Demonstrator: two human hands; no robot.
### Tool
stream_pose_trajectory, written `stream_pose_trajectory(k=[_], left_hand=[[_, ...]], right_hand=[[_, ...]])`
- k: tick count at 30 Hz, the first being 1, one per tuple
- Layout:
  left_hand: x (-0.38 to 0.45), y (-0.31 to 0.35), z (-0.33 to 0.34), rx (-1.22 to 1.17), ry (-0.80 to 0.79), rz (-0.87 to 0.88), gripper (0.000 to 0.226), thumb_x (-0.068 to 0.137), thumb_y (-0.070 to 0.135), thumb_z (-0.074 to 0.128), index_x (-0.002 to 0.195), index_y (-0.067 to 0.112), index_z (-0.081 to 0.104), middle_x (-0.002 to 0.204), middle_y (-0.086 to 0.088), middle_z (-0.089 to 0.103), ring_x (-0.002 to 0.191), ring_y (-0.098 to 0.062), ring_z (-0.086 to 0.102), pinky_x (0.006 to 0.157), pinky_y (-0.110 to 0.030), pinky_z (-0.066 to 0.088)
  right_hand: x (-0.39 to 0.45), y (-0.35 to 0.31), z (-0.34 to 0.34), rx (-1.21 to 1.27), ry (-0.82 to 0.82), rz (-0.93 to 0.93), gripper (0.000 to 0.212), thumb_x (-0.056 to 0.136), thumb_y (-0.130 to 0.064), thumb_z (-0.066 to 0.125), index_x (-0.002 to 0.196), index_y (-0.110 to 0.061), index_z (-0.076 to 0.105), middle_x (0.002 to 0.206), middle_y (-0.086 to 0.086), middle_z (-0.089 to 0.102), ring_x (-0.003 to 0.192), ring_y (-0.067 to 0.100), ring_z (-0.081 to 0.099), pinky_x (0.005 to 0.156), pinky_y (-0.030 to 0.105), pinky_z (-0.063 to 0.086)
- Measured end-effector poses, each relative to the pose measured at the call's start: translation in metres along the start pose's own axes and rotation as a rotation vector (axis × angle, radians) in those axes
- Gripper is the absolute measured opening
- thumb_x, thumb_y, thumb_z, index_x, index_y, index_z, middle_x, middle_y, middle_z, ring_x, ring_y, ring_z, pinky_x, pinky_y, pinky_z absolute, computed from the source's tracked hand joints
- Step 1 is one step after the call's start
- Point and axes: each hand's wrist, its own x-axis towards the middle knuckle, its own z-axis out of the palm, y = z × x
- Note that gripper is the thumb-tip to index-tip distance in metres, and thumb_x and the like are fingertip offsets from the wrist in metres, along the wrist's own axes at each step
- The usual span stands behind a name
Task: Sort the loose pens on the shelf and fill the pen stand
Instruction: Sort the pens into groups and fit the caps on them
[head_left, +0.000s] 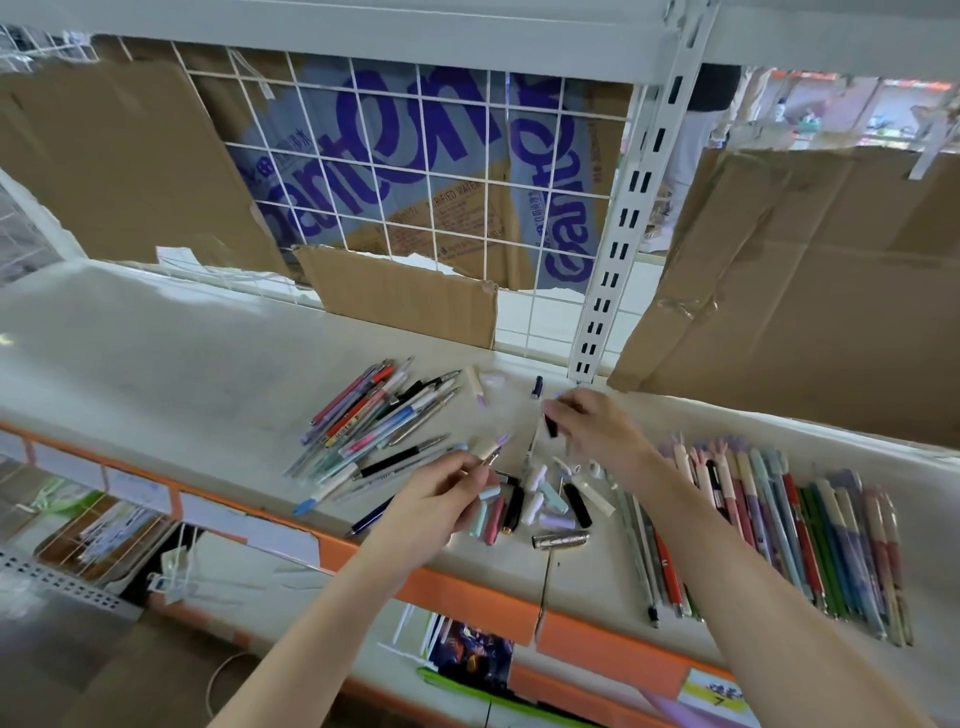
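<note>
Here, in the head view, the left hand (441, 488) pinches a small uncapped pen (492, 453) whose nib end points up and right, toward the right hand (592, 426), which grips a short black cap (550, 425) just beyond that tip. The two pieces lie nearly in line and close, so capping looks a matter of sliding the right hand's piece down along the pen's long axis. Loose pens (374, 426) lie heaped to the left on the shelf (156, 364), a sorted row (789, 525) lies right; no pen stand shows.
</note>
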Motion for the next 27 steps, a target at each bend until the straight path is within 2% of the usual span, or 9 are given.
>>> stream_pose_trajectory(k=[2,3,5,11,15,19,22,25,27], left_hand=[[0.001,0.000,0.000,-0.004,0.002,0.001,0.021,0.098,0.016,0.046,0.096,0.003,0.062,0.053,0.008,0.045,0.038,0.003,0.037,0.041,-0.006,0.031],[0.001,0.001,0.001,-0.004,0.000,0.001,0.020,0.098,0.017,0.047,0.094,0.005,0.063,0.056,0.004,0.045,0.038,0.003,0.036,0.041,-0.006,0.030],[0.003,0.001,0.002,0.006,-0.002,0.009,0.020,0.098,0.018,0.047,0.091,0.009,0.063,0.060,-0.002,0.043,0.038,0.001,0.033,0.040,-0.009,0.028],[0.005,0.002,0.004,0.043,-0.012,0.025,0.020,0.097,0.019,0.047,0.096,0.007,0.063,0.056,0.006,0.045,0.039,0.002,0.035,0.042,-0.010,0.027],[0.005,0.002,0.005,0.060,-0.025,0.051,0.020,0.098,0.018,0.046,0.096,0.007,0.063,0.054,0.006,0.044,0.039,0.001,0.033,0.041,-0.010,0.026],[0.003,0.003,0.007,0.008,-0.035,0.049,0.024,0.099,0.016,0.043,0.095,0.003,0.063,0.054,0.002,0.040,0.037,0.000,0.031,0.039,-0.009,0.024],[0.003,0.002,0.007,-0.018,-0.062,0.042,0.025,0.100,0.017,0.042,0.093,0.005,0.063,0.055,0.001,0.040,0.038,-0.002,0.028,0.039,-0.012,0.022],[0.005,-0.001,0.007,-0.065,-0.031,-0.007,0.026,0.099,0.015,0.042,0.091,0.002,0.063,0.056,0.002,0.042,0.038,-0.002,0.029,0.039,-0.012,0.022],[0.006,-0.004,0.008,0.025,0.029,0.021,0.025,0.099,0.012,0.044,0.086,0.001,0.063,0.052,0.006,0.045,0.038,0.000,0.033,0.042,-0.011,0.025]], right_hand=[[-0.021,-0.007,0.007,0.550,-0.122,-0.011,0.021,0.098,-0.018,0.047,0.081,-0.007,0.048,0.064,0.005,0.045,0.051,0.012,0.033,0.045,0.019,0.025],[-0.029,-0.008,0.010,0.668,-0.161,-0.030,0.021,0.099,-0.017,0.044,0.080,-0.007,0.046,0.063,0.005,0.044,0.052,0.012,0.031,0.048,0.021,0.023],[-0.040,-0.009,0.015,0.746,-0.186,-0.058,0.023,0.100,-0.016,0.042,0.079,-0.008,0.046,0.061,0.004,0.044,0.053,0.012,0.031,0.052,0.024,0.022],[-0.048,-0.010,0.021,0.626,-0.117,-0.123,0.018,0.100,-0.017,0.040,0.085,-0.008,0.044,0.072,0.010,0.045,0.056,0.012,0.031,0.052,0.021,0.029],[-0.055,-0.014,0.024,0.475,-0.112,-0.169,0.016,0.100,-0.018,0.041,0.088,-0.008,0.043,0.067,0.001,0.048,0.051,0.007,0.035,0.051,0.018,0.032],[-0.057,-0.014,0.031,0.457,-0.117,-0.180,0.015,0.098,-0.017,0.045,0.085,-0.010,0.041,0.059,-0.006,0.046,0.050,0.008,0.033,0.049,0.019,0.030],[-0.057,-0.015,0.030,0.484,-0.081,-0.178,0.009,0.097,-0.014,0.045,0.092,-0.012,0.052,0.055,-0.010,0.047,0.051,0.009,0.035,0.051,0.020,0.030],[-0.059,-0.016,0.030,0.461,-0.097,-0.230,0.019,0.099,-0.010,0.042,0.095,-0.006,0.060,0.058,-0.007,0.044,0.051,0.007,0.033,0.050,0.017,0.029],[-0.062,-0.013,0.036,0.403,-0.086,-0.239,0.021,0.100,-0.011,0.041,0.093,-0.004,0.059,0.060,-0.006,0.042,0.052,0.005,0.035,0.050,0.016,0.030]])
